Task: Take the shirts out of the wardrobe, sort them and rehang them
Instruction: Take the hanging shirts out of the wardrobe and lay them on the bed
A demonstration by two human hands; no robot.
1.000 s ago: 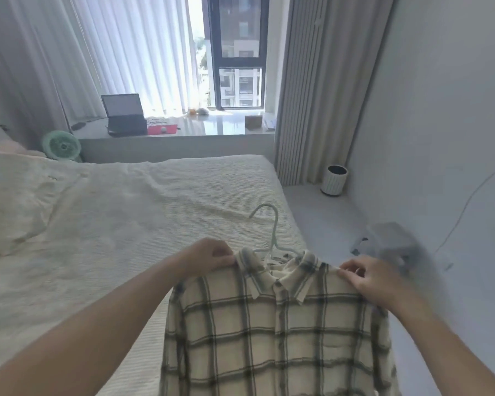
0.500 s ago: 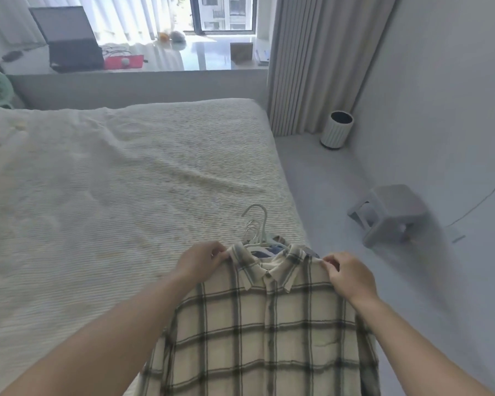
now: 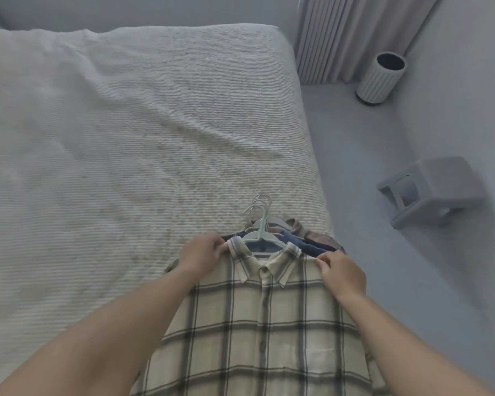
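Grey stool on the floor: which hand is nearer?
Right. The right hand grips the plaid shirt shoulder on the grey stool side; the left hand grips the far shoulder.

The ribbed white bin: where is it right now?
In the head view, the ribbed white bin stands on the floor at upper right, beside the foot of the grey curtain, past the bed corner and beyond the grey stool.

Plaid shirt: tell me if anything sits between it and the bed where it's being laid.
Yes. Under the plaid shirt, other shirts on hangers already lie on the bed, their hooks stacked beyond its collar. Both hands hold its shoulders.
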